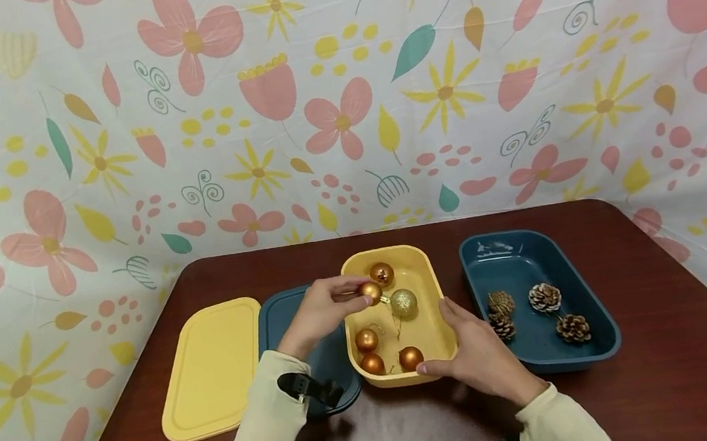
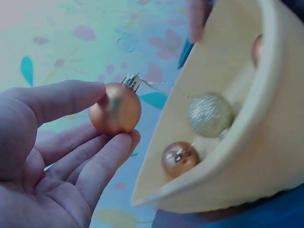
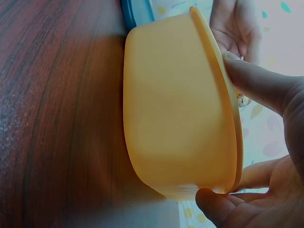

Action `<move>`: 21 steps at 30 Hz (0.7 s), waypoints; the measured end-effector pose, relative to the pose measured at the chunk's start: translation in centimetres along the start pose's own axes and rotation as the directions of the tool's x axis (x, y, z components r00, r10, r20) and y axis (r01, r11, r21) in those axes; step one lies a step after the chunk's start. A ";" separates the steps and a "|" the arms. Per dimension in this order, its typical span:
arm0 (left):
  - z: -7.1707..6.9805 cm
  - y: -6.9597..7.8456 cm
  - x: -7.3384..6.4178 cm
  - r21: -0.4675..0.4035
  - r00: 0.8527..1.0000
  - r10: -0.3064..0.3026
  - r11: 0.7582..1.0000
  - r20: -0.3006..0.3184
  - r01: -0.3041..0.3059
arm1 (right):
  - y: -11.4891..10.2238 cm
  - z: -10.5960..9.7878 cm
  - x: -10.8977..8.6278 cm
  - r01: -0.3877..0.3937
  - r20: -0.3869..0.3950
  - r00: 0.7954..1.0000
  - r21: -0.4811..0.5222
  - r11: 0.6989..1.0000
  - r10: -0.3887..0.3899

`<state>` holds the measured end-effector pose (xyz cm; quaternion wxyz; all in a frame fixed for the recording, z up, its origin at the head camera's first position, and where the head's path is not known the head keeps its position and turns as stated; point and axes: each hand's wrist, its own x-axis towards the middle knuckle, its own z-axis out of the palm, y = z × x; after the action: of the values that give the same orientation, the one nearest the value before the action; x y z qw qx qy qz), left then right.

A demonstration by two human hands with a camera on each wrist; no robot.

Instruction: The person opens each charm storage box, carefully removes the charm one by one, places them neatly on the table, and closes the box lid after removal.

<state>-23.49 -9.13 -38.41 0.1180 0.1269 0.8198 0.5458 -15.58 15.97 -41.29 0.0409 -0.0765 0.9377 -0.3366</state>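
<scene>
Between thumb and fingers, my left hand (image 1: 322,313) pinches a matte gold Christmas ball (image 1: 370,292) over the yellow container (image 1: 422,335). The left wrist view shows this ball (image 2: 116,111) with its silver cap and thin string pointing away from the palm. My right hand (image 1: 487,354) grips the container's right side, the thumb (image 3: 261,84) over the rim and fingertips against the outer wall (image 3: 180,109). Inside lie a glittery pale-gold ball (image 1: 404,303), a shiny copper ball (image 1: 381,273) and several matte copper balls (image 1: 410,358) near the front.
Right of the yellow container stands a blue container (image 1: 529,259) with several pinecones (image 1: 573,328) in it. To the left, a yellow lid (image 1: 214,368) lies beside a blue lid (image 1: 333,366), which my left arm partly covers. A flowered cloth (image 1: 349,178) hangs behind the brown table (image 1: 667,374).
</scene>
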 end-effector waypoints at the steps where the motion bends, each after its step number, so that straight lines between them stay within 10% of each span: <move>1: -0.3 0.0 0.0 -0.019 1.000 -0.002 1.000 -0.013 0.001 | 0.0 0.0 0.0 0.002 -0.001 1.000 -0.001 1.000 -0.002; 12: -4.8 -1.8 -0.8 -0.143 0.990 0.001 0.990 -0.142 -0.021 | 0.0 0.0 0.0 -0.006 0.000 1.000 0.007 1.000 0.006; 21: -7.1 -4.9 -2.1 -0.118 0.942 -0.105 0.991 -0.320 0.070 | 0.0 0.1 0.0 -0.025 0.015 1.000 0.015 1.000 0.025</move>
<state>-24.27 -17.85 -40.15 0.0119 -0.0078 0.8032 0.5955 -15.62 15.91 -41.32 0.0526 -0.0671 0.9355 -0.3427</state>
